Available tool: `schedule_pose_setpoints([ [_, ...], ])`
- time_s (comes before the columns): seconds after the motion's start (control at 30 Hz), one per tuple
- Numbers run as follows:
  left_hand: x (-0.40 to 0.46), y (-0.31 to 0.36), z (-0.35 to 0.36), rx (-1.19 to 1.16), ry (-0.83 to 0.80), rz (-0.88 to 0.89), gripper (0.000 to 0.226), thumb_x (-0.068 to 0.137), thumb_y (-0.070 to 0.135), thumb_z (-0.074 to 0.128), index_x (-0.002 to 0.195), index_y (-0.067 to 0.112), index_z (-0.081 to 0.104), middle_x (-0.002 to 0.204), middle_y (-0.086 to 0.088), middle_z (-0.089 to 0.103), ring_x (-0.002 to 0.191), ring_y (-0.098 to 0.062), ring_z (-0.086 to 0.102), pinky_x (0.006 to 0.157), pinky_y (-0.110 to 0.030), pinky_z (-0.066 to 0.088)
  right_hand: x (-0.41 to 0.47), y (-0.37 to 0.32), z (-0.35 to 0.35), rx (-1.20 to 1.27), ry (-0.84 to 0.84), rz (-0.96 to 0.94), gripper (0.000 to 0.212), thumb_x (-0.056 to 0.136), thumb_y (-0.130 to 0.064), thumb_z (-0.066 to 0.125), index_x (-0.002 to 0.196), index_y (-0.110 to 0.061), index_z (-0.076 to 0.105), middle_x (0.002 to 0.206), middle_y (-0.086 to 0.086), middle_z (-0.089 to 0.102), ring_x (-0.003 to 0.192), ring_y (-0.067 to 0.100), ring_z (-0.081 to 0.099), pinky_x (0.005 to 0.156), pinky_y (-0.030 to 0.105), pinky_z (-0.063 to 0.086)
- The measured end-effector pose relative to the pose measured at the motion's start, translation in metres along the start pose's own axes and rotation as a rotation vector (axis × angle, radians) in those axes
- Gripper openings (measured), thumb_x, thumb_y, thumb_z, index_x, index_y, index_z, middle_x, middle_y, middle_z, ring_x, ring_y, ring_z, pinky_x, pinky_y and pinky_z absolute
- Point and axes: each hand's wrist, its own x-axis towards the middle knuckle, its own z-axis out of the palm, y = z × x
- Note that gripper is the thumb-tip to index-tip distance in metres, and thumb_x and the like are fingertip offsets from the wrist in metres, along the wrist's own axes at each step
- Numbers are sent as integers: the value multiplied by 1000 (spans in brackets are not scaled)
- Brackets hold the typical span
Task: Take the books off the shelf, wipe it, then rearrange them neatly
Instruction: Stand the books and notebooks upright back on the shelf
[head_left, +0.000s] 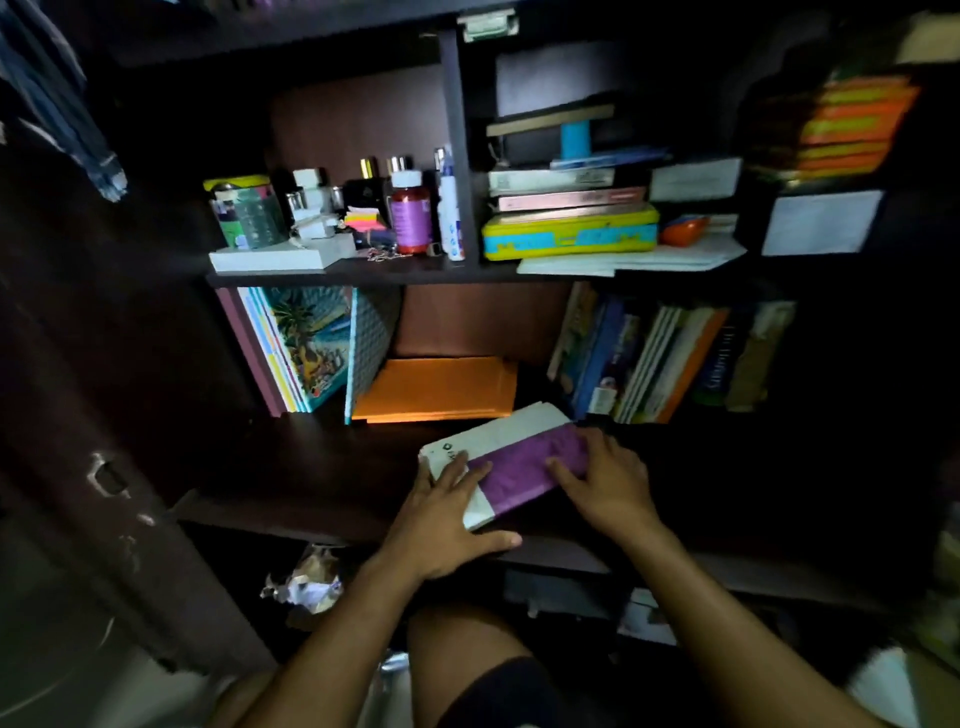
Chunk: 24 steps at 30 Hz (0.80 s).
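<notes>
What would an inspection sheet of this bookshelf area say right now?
Surface: dark wooden shelf board, partly bare.
Job's things: white-and-purple flat book lying near the front edge; flat orange folders behind; upright books left and right.
Clutter: bottles and jars and yellow-blue tin box on upper shelf.
Hands: left hand and right hand rest flat on the book.
Cables: nothing seen.
Surroundings: crumpled paper below.

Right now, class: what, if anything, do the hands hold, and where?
Both hands rest on a white-and-purple book: left hand at its near-left corner, right hand on its right end.
</notes>
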Motion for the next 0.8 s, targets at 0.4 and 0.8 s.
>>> schedule_pose_setpoints([
  [0.4,-23,60,-20,292,122,-92,90,85,76,52,155,29,20,141,-5,48,124,-32,55,96,-43,51,-18,-8,-33,849,170,-99,30,86,-23,79,109,-28,61,108,-13,68,100,-2,63,92,27,53],
  [0.8,14,105,-2,-283,506,0,66,101,26,56,160,27,27,147,-4,54,123,-31,60,92,-34,47,-12,-10,-27,727,30,-165,84,91,-65,58,157,-49,9,162,-20,26,145,2,33,116,27,33],
])
